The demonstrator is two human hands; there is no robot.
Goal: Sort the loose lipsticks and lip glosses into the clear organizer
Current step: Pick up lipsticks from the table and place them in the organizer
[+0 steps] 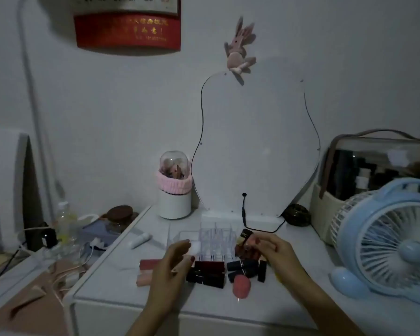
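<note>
White counter across lower frame, dim light. Big curvy mirror against wall at back centre, black cable at its base, small pink bunny toy perched on top edge. Red wall calendar top left. Blue desk fan on right edge of counter, w/ clear-lidded storage box behind it. White cup w/ clear dome lid and pink fuzzy band left of mirror.

Clear organizer at counter centre, just in front of mirror base; grid slots at its right part, open tray section at left. Contents of slots hard to tell in this light.

Left hand hovering over counter just left-front of organizer, fingers loosely curled, released, gripping nothing. Right hand at organizer's right side, fingers pinched round a dark lipstick w/ gold marking, tilted, held above counter beside the grid.

Loose pile in front of organizer, between the hands: dark red and black lipsticks lying flat, touching one another, more black tubes to right. Two pinkish lip glosses lying side by side at left, partly behind left hand. Pink makeup sponge just in front of pile. White tube lying apart, left of organizer.

Lower table at far left: bottle, jar, cords, blurred.
</note>
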